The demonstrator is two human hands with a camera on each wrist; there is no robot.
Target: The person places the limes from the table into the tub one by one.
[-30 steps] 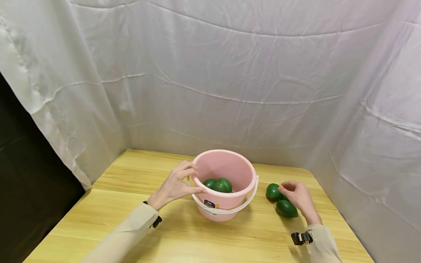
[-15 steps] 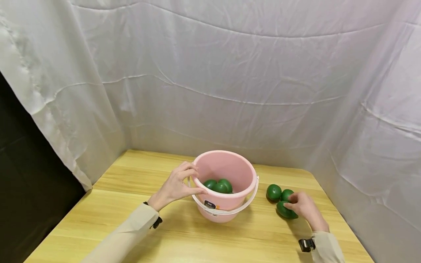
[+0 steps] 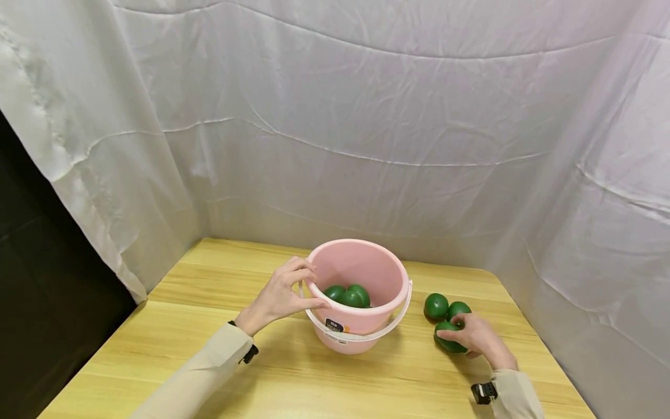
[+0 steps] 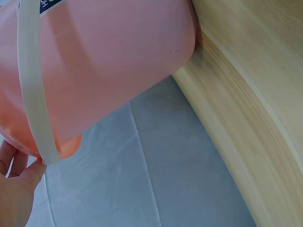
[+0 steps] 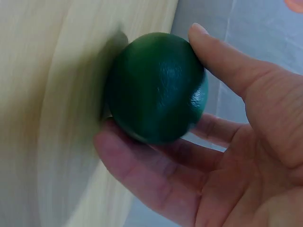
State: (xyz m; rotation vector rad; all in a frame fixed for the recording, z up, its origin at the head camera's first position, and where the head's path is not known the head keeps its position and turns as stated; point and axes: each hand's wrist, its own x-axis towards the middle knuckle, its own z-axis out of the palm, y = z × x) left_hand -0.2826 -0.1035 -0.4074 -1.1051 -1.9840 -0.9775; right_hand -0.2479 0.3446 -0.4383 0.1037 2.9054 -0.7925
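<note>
A pink bucket with a white handle stands on the table, slightly tilted toward me. My left hand grips its rim at the left, thumb outside and near the front. Several green limes lie in the bucket. To its right, my right hand holds a green lime low at the tabletop. The right wrist view shows the thumb on one side of this lime and the fingers curled beneath it. Two more limes, one at the left and one behind, sit beside it.
The wooden table ends at a pale cloth curtain behind and at the right. A dark panel stands at the left. A black wrist strap sits on the right sleeve.
My right hand has moved from the back limes down to the front one and closed its fingers round it. That lime has shifted a little left. The left hand and bucket stay put.
</note>
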